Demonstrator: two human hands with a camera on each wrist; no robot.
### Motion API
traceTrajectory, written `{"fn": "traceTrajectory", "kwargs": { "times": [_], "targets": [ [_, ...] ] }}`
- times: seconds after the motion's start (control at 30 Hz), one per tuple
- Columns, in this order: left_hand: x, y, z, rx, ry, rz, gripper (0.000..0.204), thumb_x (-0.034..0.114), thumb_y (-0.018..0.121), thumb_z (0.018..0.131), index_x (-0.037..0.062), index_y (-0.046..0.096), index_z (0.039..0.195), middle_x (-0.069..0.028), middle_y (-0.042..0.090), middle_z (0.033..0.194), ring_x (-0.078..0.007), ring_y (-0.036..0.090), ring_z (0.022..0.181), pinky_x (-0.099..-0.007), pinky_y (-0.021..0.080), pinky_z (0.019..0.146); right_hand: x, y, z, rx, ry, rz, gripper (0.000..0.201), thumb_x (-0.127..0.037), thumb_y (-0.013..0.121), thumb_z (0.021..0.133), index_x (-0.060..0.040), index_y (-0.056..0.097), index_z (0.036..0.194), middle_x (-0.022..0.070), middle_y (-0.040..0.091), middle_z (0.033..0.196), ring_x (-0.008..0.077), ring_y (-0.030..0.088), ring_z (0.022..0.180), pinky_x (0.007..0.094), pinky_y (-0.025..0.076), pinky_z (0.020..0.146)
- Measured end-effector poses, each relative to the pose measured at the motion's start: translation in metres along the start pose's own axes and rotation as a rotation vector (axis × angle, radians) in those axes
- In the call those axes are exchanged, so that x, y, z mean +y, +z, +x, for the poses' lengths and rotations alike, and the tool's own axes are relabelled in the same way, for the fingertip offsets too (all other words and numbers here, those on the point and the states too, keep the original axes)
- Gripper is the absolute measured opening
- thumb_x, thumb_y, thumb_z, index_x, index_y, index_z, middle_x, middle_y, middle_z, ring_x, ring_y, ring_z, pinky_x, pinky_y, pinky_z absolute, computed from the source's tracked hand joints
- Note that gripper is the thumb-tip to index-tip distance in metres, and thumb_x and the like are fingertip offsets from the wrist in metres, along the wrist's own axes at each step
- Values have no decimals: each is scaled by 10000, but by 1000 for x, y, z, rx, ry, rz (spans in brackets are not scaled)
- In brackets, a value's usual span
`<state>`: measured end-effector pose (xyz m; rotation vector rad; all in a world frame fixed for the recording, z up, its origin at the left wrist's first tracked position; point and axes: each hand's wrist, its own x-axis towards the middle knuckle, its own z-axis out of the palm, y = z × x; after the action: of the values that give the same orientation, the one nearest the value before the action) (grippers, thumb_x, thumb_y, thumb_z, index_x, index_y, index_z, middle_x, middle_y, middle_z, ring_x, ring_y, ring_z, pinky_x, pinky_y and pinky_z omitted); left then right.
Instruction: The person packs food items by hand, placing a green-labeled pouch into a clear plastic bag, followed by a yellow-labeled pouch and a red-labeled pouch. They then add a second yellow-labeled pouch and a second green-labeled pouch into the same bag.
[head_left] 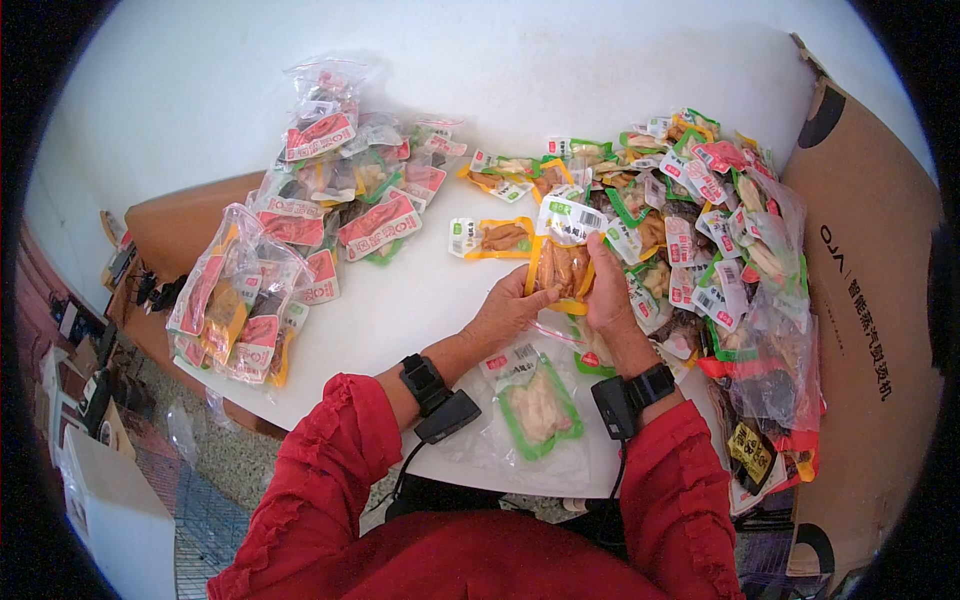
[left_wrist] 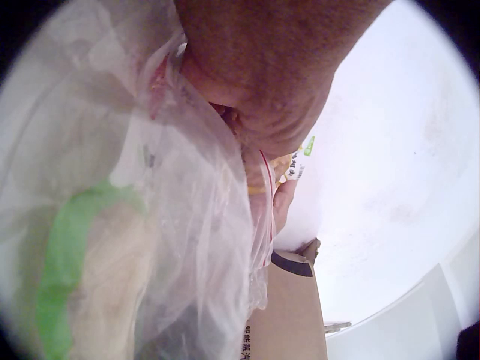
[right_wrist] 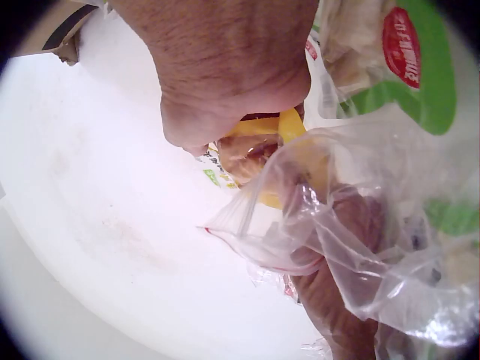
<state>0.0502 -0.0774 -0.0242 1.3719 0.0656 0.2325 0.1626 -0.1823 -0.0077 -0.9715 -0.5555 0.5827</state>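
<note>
Over the middle of the table, a yellow-edged snack packet (head_left: 562,265) with brown pieces behind its window is held between both hands. My left hand (head_left: 508,308) grips its lower left side, thumb across the front. The right hand (head_left: 608,298) holds the right edge. Just below, a clear zip bag (head_left: 490,430) lies near the table's front edge with a green-edged packet (head_left: 540,405) of pale pieces inside. In the right wrist view, the clear bag's red-lined mouth (right_wrist: 255,251) stands close by the yellow-edged packet (right_wrist: 251,154). The left wrist view shows most fingers hidden behind the hand and plastic.
Filled clear bags of packets (head_left: 240,300) stand on the left, with more (head_left: 330,150) behind. A heap of loose packets (head_left: 690,220) spreads over the right side, and a single yellow-edged packet (head_left: 492,238) lies apart. A tall cardboard box (head_left: 870,300) borders the right edge.
</note>
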Motion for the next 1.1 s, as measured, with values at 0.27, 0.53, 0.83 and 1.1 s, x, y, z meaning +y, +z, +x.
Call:
{"fn": "traceTrajectory", "kwargs": {
  "times": [0.27, 0.53, 0.83, 1.1],
  "targets": [
    [2, 5, 0, 16, 76, -21, 355, 246, 593, 822, 62, 496, 1109, 76, 492, 775, -11, 359, 574, -154, 301, 488, -5, 6, -3, 15, 24, 77, 403, -389, 380, 902, -22, 501, 1018, 77, 559, 967, 145, 568, 869, 271, 465, 759],
    [11, 7, -5, 17, 49, 36, 354, 226, 583, 828, 55, 488, 1124, 72, 509, 806, -9, 362, 576, -156, 304, 486, -2, -1, -1, -5, 33, 71, 417, -356, 385, 908, -13, 443, 1138, 88, 524, 1085, 171, 539, 971, 302, 449, 839],
    [11, 4, -5, -6, 23, 41, 370, 226, 585, 827, 60, 474, 1138, 64, 497, 797, -19, 382, 598, -165, 318, 507, 0, 0, 0, 91, -32, 57, 337, -316, 418, 900, -20, 498, 1039, 75, 549, 997, 140, 553, 888, 274, 457, 777],
    [9, 6, -3, -4, 10, 69, 360, 209, 580, 828, 48, 477, 1134, 50, 534, 862, -24, 402, 625, -175, 343, 540, 7, -12, 11, 227, -358, -333, 207, -145, 515, 841, -71, 421, 673, -34, 406, 634, 49, 372, 601, 214, 340, 518]
  ]
}}
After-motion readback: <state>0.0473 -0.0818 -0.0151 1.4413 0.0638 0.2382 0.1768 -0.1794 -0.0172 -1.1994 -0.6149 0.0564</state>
